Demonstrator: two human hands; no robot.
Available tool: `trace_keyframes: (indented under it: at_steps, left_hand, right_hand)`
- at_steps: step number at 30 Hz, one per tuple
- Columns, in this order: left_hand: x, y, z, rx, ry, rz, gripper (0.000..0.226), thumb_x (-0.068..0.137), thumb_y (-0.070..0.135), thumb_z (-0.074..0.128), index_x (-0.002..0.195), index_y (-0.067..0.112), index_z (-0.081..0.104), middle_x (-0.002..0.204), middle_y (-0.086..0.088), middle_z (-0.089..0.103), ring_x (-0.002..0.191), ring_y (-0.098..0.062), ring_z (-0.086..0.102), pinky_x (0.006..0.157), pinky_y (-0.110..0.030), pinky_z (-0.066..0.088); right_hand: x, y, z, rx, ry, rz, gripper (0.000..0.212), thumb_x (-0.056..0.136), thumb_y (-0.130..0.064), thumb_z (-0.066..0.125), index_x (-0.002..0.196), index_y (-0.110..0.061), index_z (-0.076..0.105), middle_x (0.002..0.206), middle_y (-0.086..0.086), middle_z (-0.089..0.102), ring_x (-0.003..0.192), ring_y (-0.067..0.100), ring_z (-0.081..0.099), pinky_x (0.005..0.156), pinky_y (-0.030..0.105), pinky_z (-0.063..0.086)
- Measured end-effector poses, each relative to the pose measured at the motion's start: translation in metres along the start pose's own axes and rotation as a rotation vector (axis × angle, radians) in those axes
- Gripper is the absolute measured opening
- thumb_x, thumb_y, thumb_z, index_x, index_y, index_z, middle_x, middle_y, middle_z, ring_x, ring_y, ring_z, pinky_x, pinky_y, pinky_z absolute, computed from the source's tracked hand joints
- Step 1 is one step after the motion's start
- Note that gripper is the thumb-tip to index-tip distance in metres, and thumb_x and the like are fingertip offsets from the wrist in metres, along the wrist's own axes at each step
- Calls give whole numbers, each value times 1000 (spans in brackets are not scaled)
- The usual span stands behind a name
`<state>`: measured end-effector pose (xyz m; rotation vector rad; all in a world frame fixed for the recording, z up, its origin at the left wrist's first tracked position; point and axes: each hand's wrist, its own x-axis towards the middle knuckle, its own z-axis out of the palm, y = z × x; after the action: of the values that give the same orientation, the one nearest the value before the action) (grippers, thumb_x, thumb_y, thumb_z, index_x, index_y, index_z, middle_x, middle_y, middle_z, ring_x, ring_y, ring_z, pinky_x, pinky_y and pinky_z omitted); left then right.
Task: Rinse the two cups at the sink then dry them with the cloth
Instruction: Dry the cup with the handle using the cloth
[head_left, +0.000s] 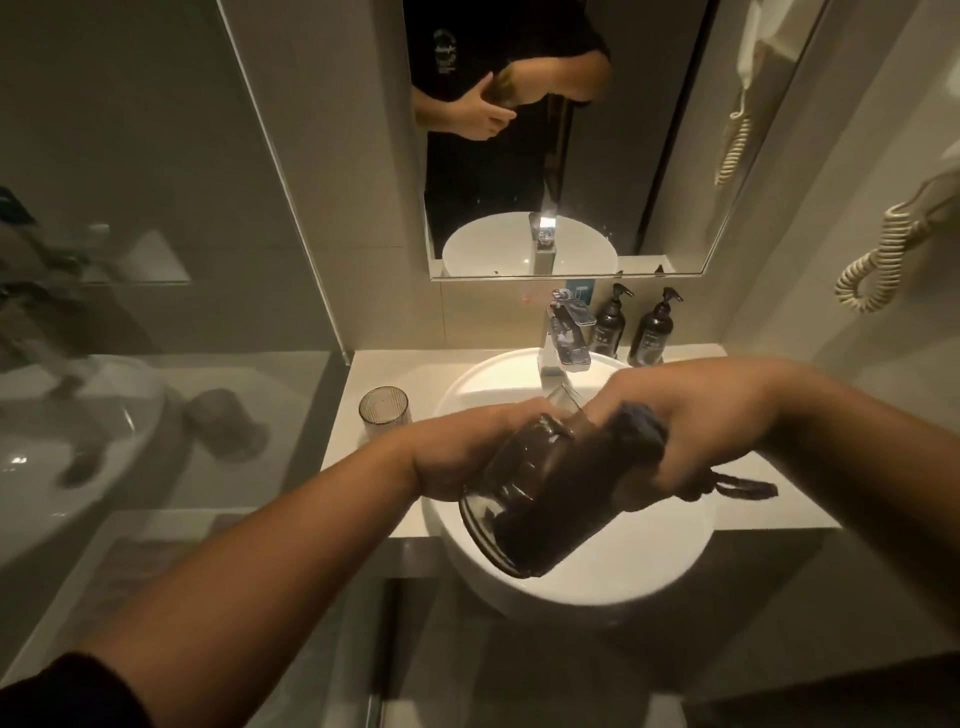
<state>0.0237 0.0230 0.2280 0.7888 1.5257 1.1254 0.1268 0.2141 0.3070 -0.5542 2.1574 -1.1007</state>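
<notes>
A clear glass cup (506, 480) lies tilted on its side above the white round sink (675, 561), its mouth toward me. My left hand (467, 447) grips it round the body. A dark cloth (561, 499) is stuffed inside the cup, and its bunched end (641, 423) sticks out at the base side. My right hand (691, 421) grips that bunched cloth against the cup. A cloth loop (743, 487) hangs under my right hand. The second cup (385, 413), a ribbed glass, stands upright on the counter left of the sink.
A chrome tap (566, 338) rises behind the sink, with no water visibly running. Two dark pump bottles (654, 330) stand at the back right. A mirror (519, 156) hangs above. A glass partition (156, 312) closes the left side. A coiled cord (878, 260) hangs on the right wall.
</notes>
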Motion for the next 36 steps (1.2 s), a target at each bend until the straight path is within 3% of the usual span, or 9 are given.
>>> trace_keyframes:
  at_steps: [2,5,7,10,12,17,20,22,36]
  left_hand:
    - [0,-10,0,-24,96,68,22,76,24,63,97,22,57,97,6,63,84,0,66,77,-13,48]
    - [3,-22,1,-349,77,39,53,87,58,53,123,20,59,111,-15,71,91,-21,73,84,-39,55]
    - [8,-27,2,-556,155,76,59,91,67,40,131,26,57,107,-13,74,94,-34,71,83,-47,56]
    - [16,-26,4,-817,307,170,76,74,69,48,134,23,57,109,-20,73,105,-45,65,83,-52,57]
    - [21,-22,6,-901,385,183,83,70,70,53,137,21,55,111,-23,73,109,-46,64,82,-51,57]
    - [24,-10,11,-937,450,230,65,90,71,42,119,21,71,113,-16,73,87,-27,75,69,-35,60]
    - [26,-14,11,-890,471,265,64,97,69,33,131,26,66,131,-11,68,117,-28,68,98,-45,53]
    - [25,-12,12,-875,488,272,62,99,67,31,131,27,66,130,-8,69,118,-26,68,97,-45,52]
    - [21,-18,10,-864,580,286,65,90,76,41,112,26,77,118,-11,75,109,-31,72,88,-46,55]
  right_hand:
    - [-9,7,-12,66,114,-32,36,83,-8,65,117,2,60,99,9,68,67,9,65,54,19,52]
    - [-30,19,-24,343,454,-86,52,77,-16,75,122,5,58,114,29,61,97,30,68,79,36,59]
    - [-35,21,-22,417,683,-155,45,77,-21,76,118,-7,65,114,22,66,108,42,61,91,50,52]
    - [-15,11,0,209,1096,-149,32,83,-7,64,108,-25,70,91,-6,73,79,13,66,64,30,55]
    - [7,5,19,-158,1212,-145,38,86,-3,63,122,-17,62,102,-8,70,85,7,64,72,31,57]
    - [48,25,41,-706,1040,-166,59,79,-31,73,129,-6,55,139,14,50,138,31,35,108,55,36]
    - [57,23,40,-741,979,-125,84,73,-63,66,137,-11,45,154,16,26,147,33,5,115,60,18]
    - [60,19,40,-789,953,-80,103,71,-73,59,147,-11,28,159,16,9,148,31,-4,118,55,11]
    - [81,27,70,-896,1060,-25,88,86,-65,45,143,0,35,153,20,28,145,33,16,118,39,9]
